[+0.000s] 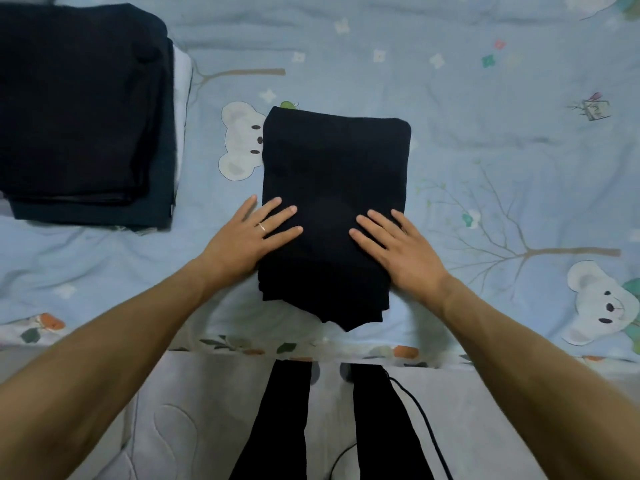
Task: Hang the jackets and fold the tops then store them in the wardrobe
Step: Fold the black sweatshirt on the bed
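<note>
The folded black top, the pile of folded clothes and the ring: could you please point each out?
folded black top (334,161), head view, bare upper middle.
pile of folded clothes (79,109), head view, top garment's middle.
ring (262,226), head view, band on a left-hand finger.

folded top (334,188) lies mid-bed (485,98); stack of clothes (79,109) far left.

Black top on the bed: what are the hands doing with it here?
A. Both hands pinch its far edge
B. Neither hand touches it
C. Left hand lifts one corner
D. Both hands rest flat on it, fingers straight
D. The left hand and the right hand lie palm-down with straight fingers on the near half of the folded black top.
</note>
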Motion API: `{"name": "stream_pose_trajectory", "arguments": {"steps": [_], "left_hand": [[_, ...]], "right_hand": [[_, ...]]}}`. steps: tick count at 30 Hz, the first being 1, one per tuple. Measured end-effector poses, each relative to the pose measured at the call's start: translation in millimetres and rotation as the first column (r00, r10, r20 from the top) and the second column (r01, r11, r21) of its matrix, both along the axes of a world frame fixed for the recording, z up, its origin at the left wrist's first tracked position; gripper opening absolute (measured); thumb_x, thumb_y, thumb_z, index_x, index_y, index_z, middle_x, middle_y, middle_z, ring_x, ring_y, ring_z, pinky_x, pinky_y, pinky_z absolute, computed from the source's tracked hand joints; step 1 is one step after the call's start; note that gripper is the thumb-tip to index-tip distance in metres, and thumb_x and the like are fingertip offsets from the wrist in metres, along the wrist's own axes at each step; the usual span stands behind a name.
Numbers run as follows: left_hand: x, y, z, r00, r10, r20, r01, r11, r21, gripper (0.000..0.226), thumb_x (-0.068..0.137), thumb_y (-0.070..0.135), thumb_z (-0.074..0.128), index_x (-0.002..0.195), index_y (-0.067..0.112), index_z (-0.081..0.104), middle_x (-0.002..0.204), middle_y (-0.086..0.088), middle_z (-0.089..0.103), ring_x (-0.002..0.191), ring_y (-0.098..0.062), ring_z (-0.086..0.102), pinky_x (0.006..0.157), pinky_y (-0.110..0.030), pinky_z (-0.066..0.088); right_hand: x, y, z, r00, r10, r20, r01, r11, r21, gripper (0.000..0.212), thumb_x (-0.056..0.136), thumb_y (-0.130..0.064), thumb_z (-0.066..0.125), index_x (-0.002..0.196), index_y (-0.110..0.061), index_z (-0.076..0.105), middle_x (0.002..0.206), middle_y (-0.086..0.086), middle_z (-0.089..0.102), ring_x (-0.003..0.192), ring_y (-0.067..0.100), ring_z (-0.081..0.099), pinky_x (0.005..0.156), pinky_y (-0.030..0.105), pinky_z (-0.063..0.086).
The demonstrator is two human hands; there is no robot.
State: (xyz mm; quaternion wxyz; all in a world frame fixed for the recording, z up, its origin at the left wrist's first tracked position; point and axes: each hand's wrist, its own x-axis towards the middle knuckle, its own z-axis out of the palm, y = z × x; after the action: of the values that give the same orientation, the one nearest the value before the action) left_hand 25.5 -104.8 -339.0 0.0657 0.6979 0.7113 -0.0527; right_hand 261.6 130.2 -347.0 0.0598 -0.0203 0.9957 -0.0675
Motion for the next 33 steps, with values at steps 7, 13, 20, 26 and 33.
{"name": "stream_pose_trajectory", "arguments": {"steps": [7,13,20,26,33], "left_hand": [[14.3,-2.0,111.7,0.602,0.411,0.685,-0.583,0.812,0.025,0.045,0.084,-0.004,0.067,0.124,0.016,0.065,0.130,0.006,0.062,0.130,-0.021,0.051,0.112,-0.042,0.036],[-21.1,-1.1,276.1,0.231,0.494,0.838,-0.834,0.544,-0.090,0.040,0.085,-0.013,0.052,0.066,0.023,0.051,0.062,0.014,0.055,0.059,0.010,0.047,0.069,-0.025,0.039],[-73.8,-67.1,357.4,0.070,0.407,0.911,-0.889,0.439,-0.128,0.029,0.094,-0.001,0.058,0.092,0.027,0.065,0.079,0.028,0.070,0.081,0.007,0.063,0.076,-0.011,0.049],[-135.9,-145.7,359.4,-0.035,0.396,0.917,-0.885,0.415,-0.212,0.018,0.095,0.012,0.063,0.112,0.017,0.067,0.106,0.001,0.071,0.101,-0.014,0.066,0.087,-0.026,0.055],[-226.9,-185.7,352.6,-0.156,0.457,0.876,-0.816,0.440,-0.375,0.026,0.097,0.018,0.061,0.123,0.021,0.061,0.107,0.005,0.068,0.089,0.000,0.065,0.074,-0.012,0.054]], "right_hand": [[-20.4,6.0,132.2,0.835,-0.528,0.152,0.494,0.600,-0.629,0.034,0.086,-0.004,0.065,0.117,-0.017,0.070,0.114,0.002,0.072,0.103,0.017,0.066,0.091,0.022,0.047],[-91.4,3.7,275.6,0.811,-0.522,0.265,0.537,0.481,-0.693,0.017,0.085,-0.009,0.058,0.081,-0.021,0.070,0.078,-0.003,0.070,0.075,0.014,0.061,0.066,0.020,0.045],[-146.5,-76.0,355.9,0.787,-0.554,0.272,0.519,0.356,-0.777,0.014,0.085,-0.009,0.056,0.078,-0.021,0.055,0.073,-0.008,0.058,0.066,0.012,0.052,0.060,0.027,0.041],[-209.3,-162.0,360.9,0.730,-0.578,0.365,0.586,0.254,-0.770,0.034,0.068,-0.026,0.049,0.092,-0.005,0.058,0.079,0.002,0.061,0.072,0.017,0.055,0.065,0.033,0.047],[-293.0,-204.6,346.0,0.673,-0.586,0.452,0.684,0.260,-0.682,0.031,0.077,-0.019,0.058,0.108,-0.018,0.061,0.101,0.000,0.069,0.095,0.020,0.065,0.085,0.046,0.056]]}}
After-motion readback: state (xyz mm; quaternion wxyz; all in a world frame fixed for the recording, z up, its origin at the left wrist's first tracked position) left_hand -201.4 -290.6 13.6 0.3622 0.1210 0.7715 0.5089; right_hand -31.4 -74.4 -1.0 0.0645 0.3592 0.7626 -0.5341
